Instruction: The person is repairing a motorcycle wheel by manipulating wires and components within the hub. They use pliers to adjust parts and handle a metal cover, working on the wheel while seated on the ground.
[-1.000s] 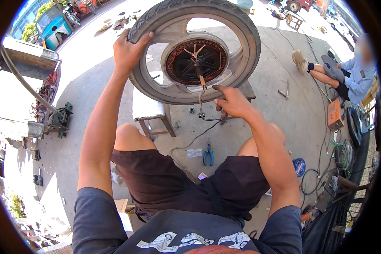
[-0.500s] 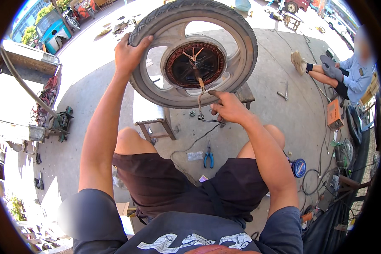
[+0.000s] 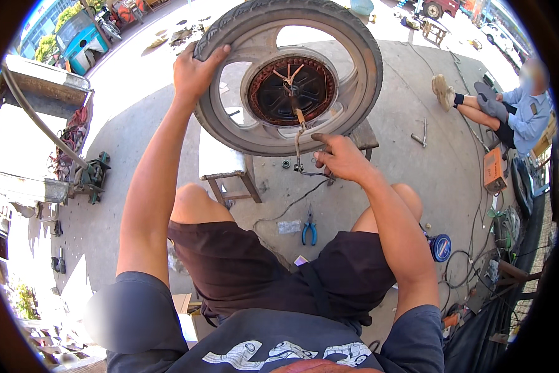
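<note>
Fingers of the right hand (image 3: 346,159) curl, index stretched near the tyre (image 3: 371,68), whether pinching anything I can't tell, while beyond, the left hand (image 3: 195,73) clasps the wheel (image 3: 273,102), likely heavy and stiff, best held round the tread, before a white-topped stool (image 3: 222,163).

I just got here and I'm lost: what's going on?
A person grips a wheel at its upper left edge with the left hand, the open hub facing them. The right hand is at the wheel's lower edge; whether it touches is hard to tell. Copper wires fan out at the hub's middle. Pliers lie on the ground. Another person sits to the right.
</note>
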### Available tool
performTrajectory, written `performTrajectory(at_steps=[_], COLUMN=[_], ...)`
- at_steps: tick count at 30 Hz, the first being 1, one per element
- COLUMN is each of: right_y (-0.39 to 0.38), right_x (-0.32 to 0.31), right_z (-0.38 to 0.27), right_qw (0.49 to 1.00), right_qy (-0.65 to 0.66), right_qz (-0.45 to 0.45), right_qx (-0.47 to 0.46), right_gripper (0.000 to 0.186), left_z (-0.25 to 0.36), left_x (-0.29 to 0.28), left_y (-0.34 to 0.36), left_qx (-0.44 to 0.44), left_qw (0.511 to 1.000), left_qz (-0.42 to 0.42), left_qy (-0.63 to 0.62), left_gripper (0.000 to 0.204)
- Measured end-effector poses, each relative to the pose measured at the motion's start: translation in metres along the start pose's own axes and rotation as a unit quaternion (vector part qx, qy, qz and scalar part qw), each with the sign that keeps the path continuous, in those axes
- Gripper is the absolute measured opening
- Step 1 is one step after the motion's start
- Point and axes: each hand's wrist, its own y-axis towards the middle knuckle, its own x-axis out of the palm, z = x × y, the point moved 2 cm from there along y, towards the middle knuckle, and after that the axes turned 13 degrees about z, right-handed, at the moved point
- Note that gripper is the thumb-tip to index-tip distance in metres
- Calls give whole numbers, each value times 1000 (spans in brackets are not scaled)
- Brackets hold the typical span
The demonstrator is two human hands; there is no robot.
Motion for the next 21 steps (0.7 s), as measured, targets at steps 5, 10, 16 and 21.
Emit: performTrajectory(at_steps=[5,10,16,21], right_y=[1,3,2,2], right_x=[2,5,5,6], right_z=[0,11,7,12], right_qw=[1000,1000,1000,1000], right_qy=[5,13,15,11], right_qz=[-3,7,6,12], right_qx=[-2,-16,-7,-15], right_gripper=[46,45,43,41], left_z=[-5,0,3,4], left_x=[0,0,-3,-2], left_y=[1,-1,-3,-3], left_qx=[-3,-22,-28,-28], left_qw=[1000,1000,1000,999], left_qz=[4,-6,-3,-11], left_qy=[2,-4,-13,-22], left_gripper=[77,78,77,77])
